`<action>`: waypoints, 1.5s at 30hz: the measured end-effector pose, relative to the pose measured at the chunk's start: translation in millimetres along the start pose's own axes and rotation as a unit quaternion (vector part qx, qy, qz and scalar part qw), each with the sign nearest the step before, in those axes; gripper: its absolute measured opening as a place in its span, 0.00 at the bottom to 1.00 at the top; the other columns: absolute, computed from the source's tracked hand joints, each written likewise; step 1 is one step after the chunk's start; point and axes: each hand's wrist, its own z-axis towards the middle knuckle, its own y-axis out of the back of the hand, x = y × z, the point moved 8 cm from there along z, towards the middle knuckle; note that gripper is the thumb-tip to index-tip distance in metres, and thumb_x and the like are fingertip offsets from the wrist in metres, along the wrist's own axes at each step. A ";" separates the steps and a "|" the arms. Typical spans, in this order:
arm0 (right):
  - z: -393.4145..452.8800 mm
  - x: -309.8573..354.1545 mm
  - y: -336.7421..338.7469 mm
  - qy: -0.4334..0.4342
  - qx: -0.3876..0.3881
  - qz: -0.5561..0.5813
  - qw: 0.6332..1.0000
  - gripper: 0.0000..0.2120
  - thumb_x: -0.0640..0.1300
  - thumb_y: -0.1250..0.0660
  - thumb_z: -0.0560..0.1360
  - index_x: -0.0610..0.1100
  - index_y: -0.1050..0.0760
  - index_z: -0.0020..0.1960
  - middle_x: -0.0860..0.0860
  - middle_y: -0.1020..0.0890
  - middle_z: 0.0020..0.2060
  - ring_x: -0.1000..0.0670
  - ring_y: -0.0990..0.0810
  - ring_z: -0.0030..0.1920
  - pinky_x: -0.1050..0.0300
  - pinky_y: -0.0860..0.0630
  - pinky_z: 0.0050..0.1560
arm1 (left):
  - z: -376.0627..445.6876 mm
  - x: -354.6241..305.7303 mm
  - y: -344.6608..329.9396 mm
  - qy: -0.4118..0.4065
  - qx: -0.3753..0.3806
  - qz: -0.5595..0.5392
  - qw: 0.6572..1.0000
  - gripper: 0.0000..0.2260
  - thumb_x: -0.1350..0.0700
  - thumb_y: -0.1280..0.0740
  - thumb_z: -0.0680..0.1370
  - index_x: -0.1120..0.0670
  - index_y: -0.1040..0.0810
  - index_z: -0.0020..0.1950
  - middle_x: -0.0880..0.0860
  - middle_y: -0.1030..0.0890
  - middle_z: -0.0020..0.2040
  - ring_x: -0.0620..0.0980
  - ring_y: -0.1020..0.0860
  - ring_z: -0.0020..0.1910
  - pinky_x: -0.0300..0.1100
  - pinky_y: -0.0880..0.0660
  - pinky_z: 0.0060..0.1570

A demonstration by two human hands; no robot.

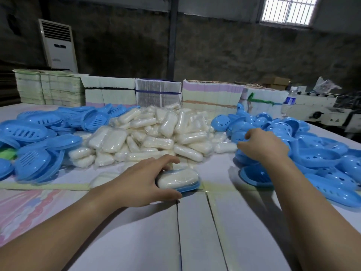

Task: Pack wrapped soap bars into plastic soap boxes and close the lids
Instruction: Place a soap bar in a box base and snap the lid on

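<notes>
A wrapped soap bar (176, 178) is lying in a blue box base (187, 187) on the table (244, 222), long axis running left to right, right end tilting slightly away. The left hand (142, 182) is gripping the base's left end, thumb on the near rim, fingers along the far side. The right hand (263, 145) is resting, fingers curled, on the pile of blue lids (316, 153); whether it is gripping one cannot be told.

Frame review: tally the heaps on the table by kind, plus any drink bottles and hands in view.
Heaps of blue plastic soap-box parts: 2, left heap and right heap
Heaps of wrapped soap bars: 1
Water bottles: 1
Hands: 2, left hand holding the filled soap box, right hand at the right heap
Total: 6
</notes>
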 end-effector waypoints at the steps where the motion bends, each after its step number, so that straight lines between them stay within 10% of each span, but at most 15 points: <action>1: 2.4 -2.9 -2.1 -0.003 0.004 -0.005 1.000 0.08 0.48 0.37 0.72 0.46 0.26 0.50 0.49 0.26 0.37 0.44 0.26 0.40 0.55 0.32 0.37 | -0.2 0.5 -0.4 0.002 0.002 0.003 1.000 0.32 0.29 0.29 0.64 0.27 0.39 0.64 0.37 0.25 0.59 0.35 0.28 0.56 0.34 0.26 0.42; 15: -8.2 32.4 1.8 0.097 -0.077 0.098 0.987 0.11 0.56 0.37 0.74 0.49 0.30 0.39 0.50 0.23 0.36 0.45 0.24 0.40 0.54 0.31 0.35 | 0.1 -1.9 -0.5 0.000 -0.001 0.026 1.000 0.29 0.26 0.33 0.61 0.20 0.40 0.58 0.33 0.25 0.58 0.35 0.28 0.59 0.41 0.28 0.60; 26: -57.7 100.5 -14.3 0.340 0.013 0.126 0.932 0.06 0.46 0.35 0.73 0.56 0.31 0.44 0.55 0.26 0.33 0.50 0.27 0.38 0.54 0.31 0.36 | 0.6 -0.5 2.4 0.052 -0.026 -0.102 0.993 0.35 0.36 0.21 0.56 0.32 0.36 0.57 0.37 0.20 0.53 0.36 0.21 0.41 0.35 0.24 0.30; 36: -76.7 117.0 -3.3 0.396 -0.052 0.213 0.892 0.15 0.38 0.34 0.72 0.55 0.36 0.42 0.53 0.25 0.40 0.47 0.27 0.40 0.49 0.28 0.40 | 1.4 -1.2 4.2 0.046 -0.044 -0.112 0.992 0.41 0.38 0.21 0.56 0.26 0.41 0.62 0.34 0.18 0.50 0.37 0.19 0.48 0.44 0.20 0.51; 40: -68.2 105.9 1.0 0.317 -0.118 0.290 0.895 0.20 0.35 0.31 0.69 0.52 0.40 0.34 0.51 0.25 0.32 0.43 0.27 0.36 0.43 0.25 0.39 | 0.1 -5.4 5.8 0.038 -0.052 -0.121 0.991 0.44 0.40 0.20 0.56 0.22 0.42 0.63 0.31 0.20 0.50 0.40 0.18 0.46 0.43 0.18 0.43; 45: -61.4 97.6 -2.7 0.274 -0.128 0.290 0.908 0.19 0.36 0.31 0.69 0.57 0.31 0.51 0.58 0.27 0.32 0.53 0.27 0.36 0.48 0.25 0.40 | -0.1 -3.9 5.0 0.046 -0.051 -0.127 0.990 0.44 0.42 0.19 0.56 0.25 0.42 0.64 0.35 0.17 0.48 0.40 0.17 0.45 0.43 0.17 0.42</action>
